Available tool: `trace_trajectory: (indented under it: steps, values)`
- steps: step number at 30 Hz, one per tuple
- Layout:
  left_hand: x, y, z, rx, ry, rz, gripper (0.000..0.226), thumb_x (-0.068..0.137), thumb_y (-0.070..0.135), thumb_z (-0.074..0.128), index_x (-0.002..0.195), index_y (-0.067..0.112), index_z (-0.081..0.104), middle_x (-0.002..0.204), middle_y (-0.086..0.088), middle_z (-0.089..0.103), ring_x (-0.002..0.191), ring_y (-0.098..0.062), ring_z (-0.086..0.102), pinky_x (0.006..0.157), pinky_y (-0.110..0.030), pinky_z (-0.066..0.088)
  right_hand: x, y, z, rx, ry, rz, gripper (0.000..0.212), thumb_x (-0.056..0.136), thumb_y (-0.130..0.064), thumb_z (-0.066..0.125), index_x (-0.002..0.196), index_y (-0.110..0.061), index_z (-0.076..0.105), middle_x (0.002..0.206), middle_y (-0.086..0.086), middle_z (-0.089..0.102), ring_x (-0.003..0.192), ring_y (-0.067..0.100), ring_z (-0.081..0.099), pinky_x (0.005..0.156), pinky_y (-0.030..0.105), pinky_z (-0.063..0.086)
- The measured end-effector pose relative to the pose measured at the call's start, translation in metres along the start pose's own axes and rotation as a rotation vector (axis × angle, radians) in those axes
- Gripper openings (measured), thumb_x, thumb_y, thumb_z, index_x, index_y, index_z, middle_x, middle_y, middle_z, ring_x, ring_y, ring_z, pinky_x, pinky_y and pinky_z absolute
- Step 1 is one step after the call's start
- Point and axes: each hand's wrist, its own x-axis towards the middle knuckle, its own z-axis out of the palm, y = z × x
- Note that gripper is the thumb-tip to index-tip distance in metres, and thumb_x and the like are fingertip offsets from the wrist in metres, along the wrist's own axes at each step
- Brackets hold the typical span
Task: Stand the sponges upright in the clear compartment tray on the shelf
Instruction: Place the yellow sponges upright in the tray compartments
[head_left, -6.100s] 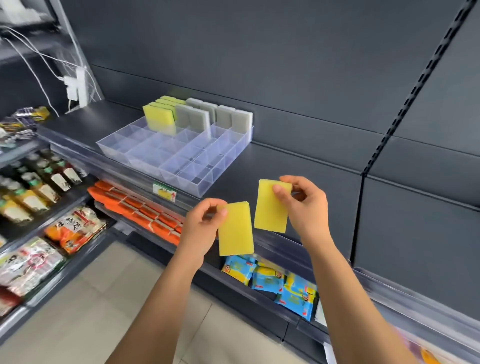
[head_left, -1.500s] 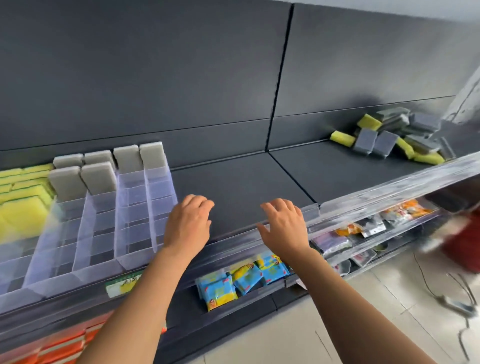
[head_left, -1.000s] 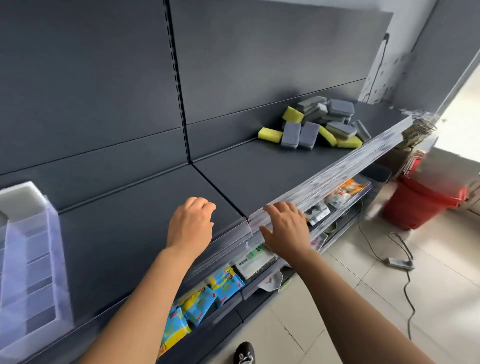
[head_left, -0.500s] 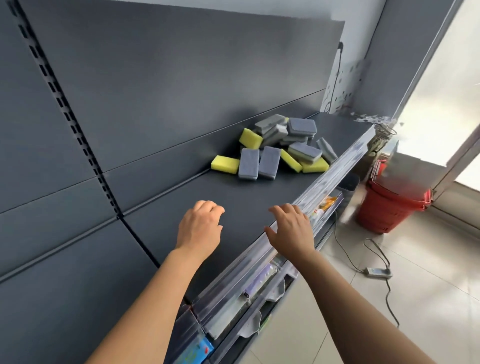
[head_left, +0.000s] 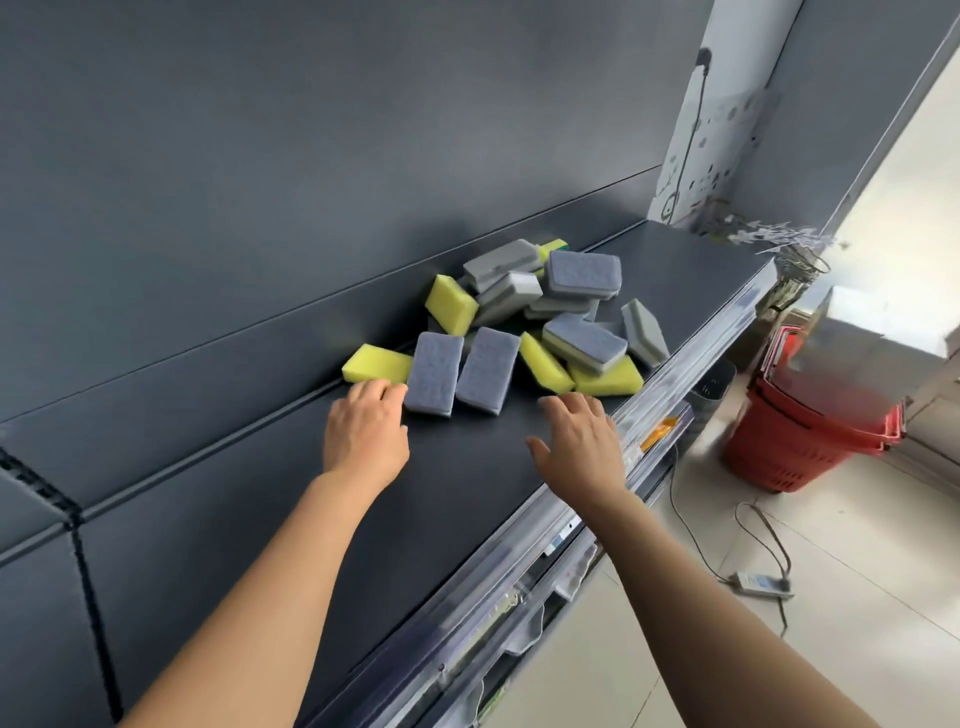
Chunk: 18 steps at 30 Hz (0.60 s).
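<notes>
By the sponge pile, both hands hover

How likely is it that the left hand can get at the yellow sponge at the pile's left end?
Likely yes: the left hand is at the yellow sponge, which lies flat on the shelf, uncovered, with only a grey sponge beside it.

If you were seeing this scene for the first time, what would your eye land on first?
The loose pile of yellow and grey sponges on the dark shelf, near its back wall, stands out most. Both hands stretch toward it, open and empty: the left hand by the nearest yellow sponge, the right hand just short of the pile. Red baskets stand stacked on the floor to the right.
</notes>
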Motion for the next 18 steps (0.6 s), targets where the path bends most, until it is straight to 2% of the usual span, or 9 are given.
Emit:
trace_trajectory:
  steps: [3, 6, 8, 10, 13, 15, 18]
  values:
    - [0.025, 0.009, 0.008, -0.01, -0.021, -0.09, 0.049, 0.085, 0.009, 0.055, 0.132, 0.014, 0.041, 0.137, -0.004, 0.042, 0.124, -0.024, 0.039, 0.092, -0.036, 0.037, 0.029, 0.019, 0.005, 0.038, 0.003, -0.021, 0.051, 0.086, -0.033, 0.06, 0.131, -0.016, 0.044, 0.131, 0.004, 0.046, 0.123, 0.025, 0.039, 0.101, 0.035, 0.034]
    - [0.042, 0.012, 0.017, -0.051, -0.081, -0.195, 0.066, 0.081, -0.001, 0.053, 0.142, 0.012, 0.028, 0.15, -0.005, 0.028, 0.134, -0.024, 0.032, 0.099, -0.037, 0.034, 0.052, 0.03, 0.011, 0.107, -0.014, -0.065, 0.056, 0.085, -0.027, 0.063, 0.134, -0.013, 0.041, 0.134, 0.006, 0.045, 0.125, 0.026, 0.039, 0.103, 0.033, 0.033]
    - [0.049, 0.011, 0.022, -0.054, -0.118, -0.234, 0.072, 0.079, -0.003, 0.053, 0.143, 0.013, 0.023, 0.148, -0.006, 0.033, 0.132, -0.025, 0.034, 0.099, -0.038, 0.035, 0.065, 0.034, 0.016, 0.134, -0.036, -0.091, 0.06, 0.085, -0.025, 0.064, 0.136, -0.011, 0.037, 0.135, 0.008, 0.046, 0.124, 0.026, 0.04, 0.102, 0.032, 0.032]
    - [0.053, 0.009, 0.027, -0.035, -0.137, -0.249, 0.073, 0.079, -0.003, 0.052, 0.142, 0.014, 0.021, 0.137, -0.008, 0.044, 0.124, -0.027, 0.041, 0.094, -0.039, 0.037, 0.076, 0.035, 0.021, 0.124, -0.065, -0.113, 0.061, 0.085, -0.027, 0.063, 0.137, -0.011, 0.036, 0.128, 0.008, 0.05, 0.119, 0.027, 0.044, 0.099, 0.034, 0.035]
    - [0.057, 0.008, 0.028, 0.04, -0.163, -0.272, 0.075, 0.08, 0.002, 0.054, 0.145, 0.016, 0.018, 0.138, -0.008, 0.043, 0.125, -0.027, 0.038, 0.096, -0.041, 0.036, 0.085, 0.035, 0.027, 0.044, -0.079, -0.142, 0.057, 0.084, -0.044, 0.059, 0.129, -0.013, 0.042, 0.115, 0.006, 0.052, 0.109, 0.028, 0.046, 0.09, 0.037, 0.038]
    - [0.06, 0.007, 0.026, 0.115, -0.205, -0.287, 0.071, 0.083, 0.007, 0.053, 0.145, 0.018, 0.021, 0.141, -0.006, 0.039, 0.127, -0.027, 0.034, 0.098, -0.041, 0.033, 0.09, 0.031, 0.028, -0.002, -0.089, -0.162, 0.051, 0.086, -0.053, 0.05, 0.12, -0.015, 0.051, 0.11, 0.004, 0.055, 0.105, 0.027, 0.047, 0.086, 0.038, 0.038]
    - [0.063, 0.003, 0.021, 0.188, -0.294, -0.276, 0.043, 0.09, 0.017, 0.045, 0.132, 0.021, 0.041, 0.128, -0.004, 0.046, 0.119, -0.024, 0.039, 0.092, -0.04, 0.031, 0.092, 0.025, 0.024, 0.086, -0.144, -0.168, 0.038, 0.089, -0.044, 0.045, 0.103, -0.012, 0.061, 0.095, 0.005, 0.059, 0.099, 0.028, 0.051, 0.078, 0.036, 0.039]
